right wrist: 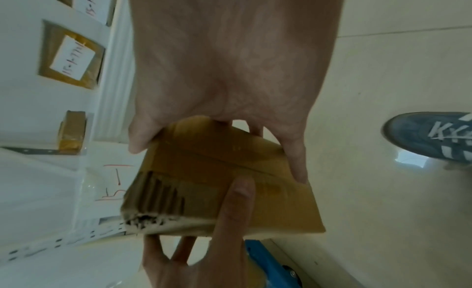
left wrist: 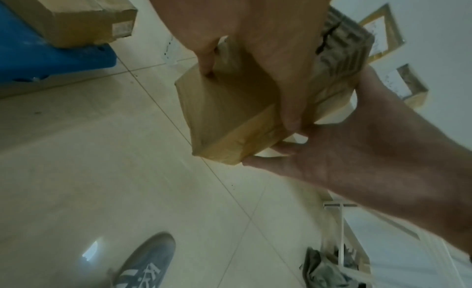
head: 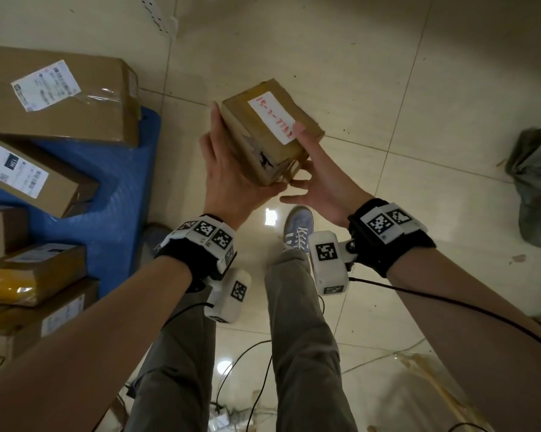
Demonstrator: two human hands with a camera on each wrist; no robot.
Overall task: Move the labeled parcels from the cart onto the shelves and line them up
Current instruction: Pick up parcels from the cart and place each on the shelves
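Observation:
A small brown cardboard parcel [head: 269, 129] with a white label written in red is held in the air over the tiled floor. My left hand [head: 231, 166] grips its left side, fingers along the side and thumb under the near corner. My right hand [head: 316, 166] grips the right side, thumb on top beside the label, fingers beneath. In the left wrist view the parcel [left wrist: 230, 114] sits between both hands. The right wrist view shows its torn corner [right wrist: 143, 221]. The blue cart [head: 119, 188] with several labeled parcels stands to the left.
A large box [head: 63, 98] lies on the cart's far end. White shelves with labeled parcels [right wrist: 72, 58] show in the right wrist view. A grey-green bag [head: 537, 182] lies on the floor at right. Cables [head: 263, 369] trail by my feet.

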